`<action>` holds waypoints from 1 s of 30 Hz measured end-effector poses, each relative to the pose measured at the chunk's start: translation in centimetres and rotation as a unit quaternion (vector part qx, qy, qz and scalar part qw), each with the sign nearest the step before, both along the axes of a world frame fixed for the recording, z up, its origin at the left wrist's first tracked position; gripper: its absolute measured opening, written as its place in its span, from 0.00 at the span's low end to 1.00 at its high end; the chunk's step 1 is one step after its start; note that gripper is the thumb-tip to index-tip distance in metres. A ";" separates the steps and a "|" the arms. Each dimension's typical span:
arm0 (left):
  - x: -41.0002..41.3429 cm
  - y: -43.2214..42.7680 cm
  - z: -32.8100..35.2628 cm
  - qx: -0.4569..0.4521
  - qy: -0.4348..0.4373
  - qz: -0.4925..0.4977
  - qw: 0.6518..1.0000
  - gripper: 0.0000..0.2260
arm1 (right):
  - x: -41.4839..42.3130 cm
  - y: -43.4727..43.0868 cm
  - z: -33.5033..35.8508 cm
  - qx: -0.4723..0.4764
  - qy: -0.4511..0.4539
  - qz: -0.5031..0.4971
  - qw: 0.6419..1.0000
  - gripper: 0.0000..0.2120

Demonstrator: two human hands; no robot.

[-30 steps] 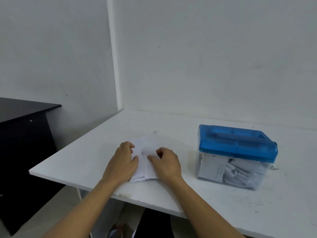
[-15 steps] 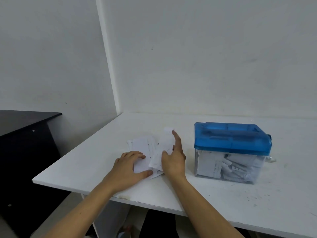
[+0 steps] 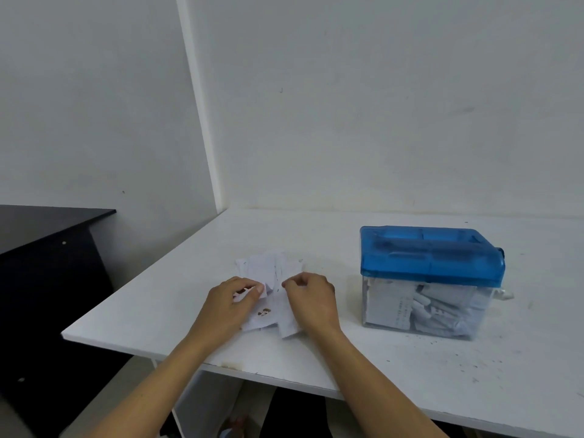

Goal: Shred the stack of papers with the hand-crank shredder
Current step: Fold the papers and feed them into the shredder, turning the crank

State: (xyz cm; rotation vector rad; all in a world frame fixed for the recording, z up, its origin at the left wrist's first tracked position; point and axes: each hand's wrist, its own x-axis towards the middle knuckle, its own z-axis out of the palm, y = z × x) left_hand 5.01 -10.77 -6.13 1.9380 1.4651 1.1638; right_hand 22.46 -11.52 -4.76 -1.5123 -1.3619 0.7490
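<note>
A loose stack of small white papers (image 3: 272, 273) lies on the white table (image 3: 410, 368) near its front left. My left hand (image 3: 229, 306) rests on the stack's left side, thumb and fingers pinching a sheet. My right hand (image 3: 311, 300) sits on the right side with curled fingers pinching another sheet. The hand-crank shredder (image 3: 431, 281), a blue lid on a clear bin holding paper strips, stands to the right of my hands. A bit of its crank (image 3: 505, 294) shows at its right side.
A black desk (image 3: 47, 248) stands to the left, separated from the table by a gap. White walls close off the back and left. Small dark specks litter the table's front right.
My right hand came back from its outstretched reach toward the shredder and now curls on the papers. The sheets are spread more loosely. The view shifted slightly.
</note>
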 end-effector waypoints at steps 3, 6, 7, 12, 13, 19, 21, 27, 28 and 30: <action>0.0 -0.1 0.0 0.014 -0.012 0.015 1.000 0.07 | -0.2 0.0 -0.1 -0.006 -0.008 0.004 1.000 0.13; -0.2 -0.1 0.2 0.044 -0.008 0.026 0.999 0.06 | -0.3 -0.2 0.2 -0.021 -0.035 0.016 0.999 0.17; -0.1 0.0 0.2 0.056 -0.010 0.034 0.998 0.04 | -0.3 -0.2 0.2 -0.025 -0.041 0.021 0.999 0.18; 1.0 -0.5 0.9 0.124 0.033 0.074 0.989 0.15 | -0.7 -0.3 0.9 -0.043 -0.020 0.034 0.998 0.26; 1.4 -0.8 1.1 0.149 0.068 0.065 0.984 0.15 | -0.7 -0.3 1.2 -0.046 0.000 0.040 0.998 0.26; 2.3 -1.4 1.5 0.190 0.086 0.004 0.978 0.06 | 0.5 0.4 2.5 -0.048 0.008 0.045 0.998 0.16; 2.5 -1.4 2.3 0.152 -0.033 0.043 0.987 0.05 | 1.1 0.4 3.2 -0.017 0.009 0.050 0.999 0.15; 5.2 -1.5 8.2 -0.198 -0.245 0.039 0.948 0.24 | 1.9 -0.5 6.1 0.070 0.009 0.082 0.994 0.11; 5.7 -1.6 8.9 -0.207 -0.286 0.018 0.935 0.23 | 2.0 -0.7 6.7 0.081 0.004 0.084 0.993 0.10; 6.6 -1.6 10.4 -0.188 -0.331 -0.018 0.925 0.19 | 2.5 -1.3 8.1 0.104 -0.003 0.088 0.991 0.09</action>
